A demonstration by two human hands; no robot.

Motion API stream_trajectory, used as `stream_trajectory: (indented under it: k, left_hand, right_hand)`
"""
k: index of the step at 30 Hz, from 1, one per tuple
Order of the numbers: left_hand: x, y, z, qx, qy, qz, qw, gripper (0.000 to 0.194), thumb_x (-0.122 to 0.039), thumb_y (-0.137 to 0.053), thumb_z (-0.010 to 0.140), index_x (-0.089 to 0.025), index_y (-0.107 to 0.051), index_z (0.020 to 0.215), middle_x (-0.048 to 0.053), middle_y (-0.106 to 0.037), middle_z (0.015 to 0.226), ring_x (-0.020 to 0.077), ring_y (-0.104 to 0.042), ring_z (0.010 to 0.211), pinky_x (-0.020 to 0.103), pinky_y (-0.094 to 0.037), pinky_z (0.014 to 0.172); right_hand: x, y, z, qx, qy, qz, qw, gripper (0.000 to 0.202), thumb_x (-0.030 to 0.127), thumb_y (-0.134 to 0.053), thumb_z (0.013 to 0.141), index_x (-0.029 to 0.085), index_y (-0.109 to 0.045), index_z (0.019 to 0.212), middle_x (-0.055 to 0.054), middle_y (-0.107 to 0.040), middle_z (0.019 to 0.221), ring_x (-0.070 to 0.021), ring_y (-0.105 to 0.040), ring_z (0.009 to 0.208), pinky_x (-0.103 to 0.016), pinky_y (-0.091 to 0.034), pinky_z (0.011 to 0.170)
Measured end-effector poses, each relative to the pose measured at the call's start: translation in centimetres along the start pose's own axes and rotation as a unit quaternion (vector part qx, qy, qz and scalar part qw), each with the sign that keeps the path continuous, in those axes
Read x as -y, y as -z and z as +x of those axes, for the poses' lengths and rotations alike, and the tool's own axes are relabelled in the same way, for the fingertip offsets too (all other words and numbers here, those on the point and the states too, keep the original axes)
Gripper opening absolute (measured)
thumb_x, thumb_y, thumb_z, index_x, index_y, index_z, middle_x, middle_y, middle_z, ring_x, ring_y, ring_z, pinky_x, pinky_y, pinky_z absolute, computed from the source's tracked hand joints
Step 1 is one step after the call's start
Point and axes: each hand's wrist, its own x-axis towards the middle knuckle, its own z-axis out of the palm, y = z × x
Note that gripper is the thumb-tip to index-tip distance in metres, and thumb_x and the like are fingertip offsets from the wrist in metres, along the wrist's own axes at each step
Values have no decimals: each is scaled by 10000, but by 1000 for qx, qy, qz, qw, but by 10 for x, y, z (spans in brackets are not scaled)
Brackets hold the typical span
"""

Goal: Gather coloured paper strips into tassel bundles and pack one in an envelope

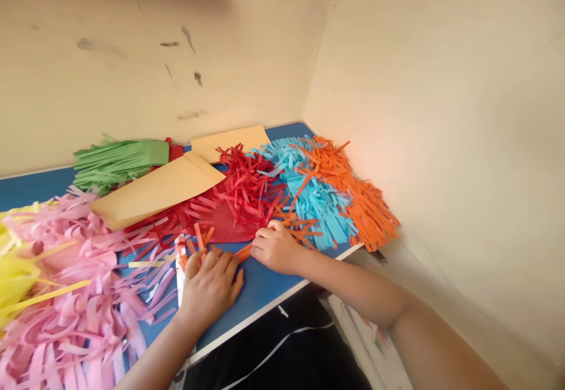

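Note:
An orange fringed paper piece point(243, 253) lies twisted between my two hands near the front edge of the blue table point(260, 287). My left hand point(212, 281) rests over its left end, fingers slightly spread, with orange strips poking out beyond the fingertips. The fingers of my right hand point(276, 249) are pinched on its other end, where more orange strips point(302, 228) fan out. Just behind my hands lies red fringed paper point(229, 222). Beside my left hand is a thin white item point(180, 266), partly hidden.
Pink fringes point(75, 296) and yellow paper point(17, 284) cover the left side. Green fringe point(119, 163) and tan paper sheets point(159, 193) lie further back. Blue fringes point(315, 202) and an orange bunch point(371, 213) are at the right, by the wall point(419, 113).

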Motion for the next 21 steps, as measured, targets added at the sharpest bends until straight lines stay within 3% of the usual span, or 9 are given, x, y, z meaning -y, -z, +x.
stream_trajectory:
  k: [5,9,11,15,21]
  left_hand:
    - [1,-5,-2,-7,8,1,1000,201,-223,-521,917,-253,-719,915,20,-751,889,241,-635,953,416,-340,919]
    - [6,-9,-25,-10,-9,1,1000,279,-148,-487,921,-275,-712,1027,14,-759,925,229,-642,951,410,-351,916]
    - [12,-9,-40,11,-10,-23,1000,322,-134,-457,924,-278,-697,1083,17,-759,968,224,-649,958,421,-352,930]
    - [27,-9,-60,12,-16,-72,997,315,-177,-471,922,-292,-669,1139,-9,-760,955,208,-666,898,417,-365,885]
    - [20,-2,-47,-5,15,-83,996,171,-270,-564,887,-299,-722,946,-3,-736,818,211,-656,776,432,-353,853]
  right_hand:
    - [6,6,5,1,-31,24,999,207,318,-552,954,199,-656,821,-27,-690,858,-189,-506,881,-405,-273,817]
    - [10,1,-7,-17,-11,-3,1000,202,227,-507,979,207,-665,856,-24,-690,872,-180,-504,870,-385,-275,810]
    - [4,-4,-18,-15,-25,22,999,253,197,-487,992,227,-686,839,-5,-698,844,-161,-510,842,-370,-266,801]
    - [-15,-7,-34,-2,-72,127,989,192,322,-582,970,280,-735,863,22,-726,903,-143,-548,886,-354,-253,841]
    - [-27,0,-30,23,-106,209,972,139,365,-708,876,258,-751,797,29,-713,919,-149,-562,934,-331,-279,854]
